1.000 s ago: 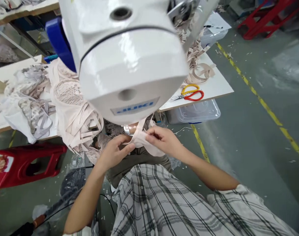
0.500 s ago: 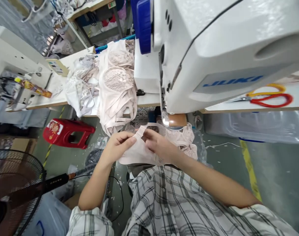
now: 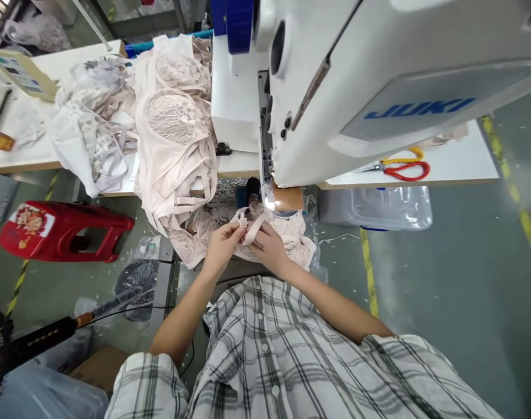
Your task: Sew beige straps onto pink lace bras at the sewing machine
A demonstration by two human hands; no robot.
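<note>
- Two hands meet just under the machine's head, below the table's front edge; the left hand (image 3: pixel 223 240) is pinched closed on a pale pink strap (image 3: pixel 253 228); the right hand (image 3: pixel 271 251) is closed on the same strap from the other side, its fingers curled over the bra (image 3: pixel 291 235) that the strap belongs to
- One white sewing machine (image 3: pixel 356 75) fills the top right; blue letters on its side read "JUKI"
- One pair of scissors (image 3: pixel 400 169), one handle red and one yellow, lies near the table's (image 3: pixel 466 166) right front edge
- One heap of pink lace bras (image 3: pixel 173 139) hangs over the front edge left of the machine; one pile of white bras (image 3: pixel 91 122) lies further left
- One red stool (image 3: pixel 60 230) stands on the floor at the left; its label cannot be read
- One clear bin (image 3: pixel 378 206) sits under the table's right end
</note>
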